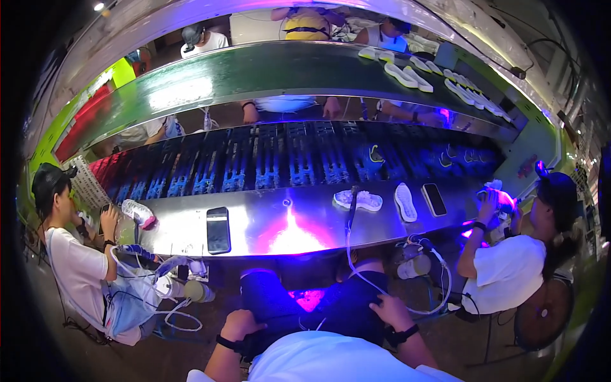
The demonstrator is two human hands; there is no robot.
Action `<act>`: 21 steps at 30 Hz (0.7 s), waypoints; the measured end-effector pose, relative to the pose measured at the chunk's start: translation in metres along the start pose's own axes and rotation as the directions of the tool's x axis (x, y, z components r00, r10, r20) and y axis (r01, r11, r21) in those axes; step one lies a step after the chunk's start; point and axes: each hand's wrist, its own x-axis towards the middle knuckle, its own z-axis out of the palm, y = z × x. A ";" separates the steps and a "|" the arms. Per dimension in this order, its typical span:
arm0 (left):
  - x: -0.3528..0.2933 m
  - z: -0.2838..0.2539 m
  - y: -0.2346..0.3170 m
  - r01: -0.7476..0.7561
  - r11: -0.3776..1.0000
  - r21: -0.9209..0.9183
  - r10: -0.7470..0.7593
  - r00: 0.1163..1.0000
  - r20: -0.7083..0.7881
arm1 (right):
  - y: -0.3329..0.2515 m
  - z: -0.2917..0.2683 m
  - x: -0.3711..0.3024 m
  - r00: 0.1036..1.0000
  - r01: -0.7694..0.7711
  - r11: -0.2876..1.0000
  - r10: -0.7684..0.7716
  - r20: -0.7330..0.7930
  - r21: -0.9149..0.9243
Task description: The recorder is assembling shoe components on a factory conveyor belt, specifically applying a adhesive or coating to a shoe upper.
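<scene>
My left hand [242, 323] rests on my left thigh, thumb held apart from the fingers, with nothing seen in it. On the right thigh lies my right hand [391, 312], thumb also spread and apparently holding nothing. Both wrists wear dark bands. In front of my knees is a metal worktable [184, 223]. A pale shoe sole [368, 201] lies on it, with a dark corded tool [352, 207] across it; its thin pale cable [351, 251] runs down past my right leg. Beside it is a second white sole [405, 202].
Two phones, one dark [218, 230] and one with a pale edge [434, 199], lie on the table. Behind runs a dark slatted conveyor [254, 156]; above it, a green belt [254, 70] carries several soles [409, 77]. Seated people [76, 254] work on both sides.
</scene>
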 end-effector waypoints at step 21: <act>-0.046 0.032 -0.032 0.033 0.832 -0.553 -0.227 0.931 -0.286 | -0.104 -0.071 0.256 0.974 0.204 0.463 -0.182 -0.133 0.863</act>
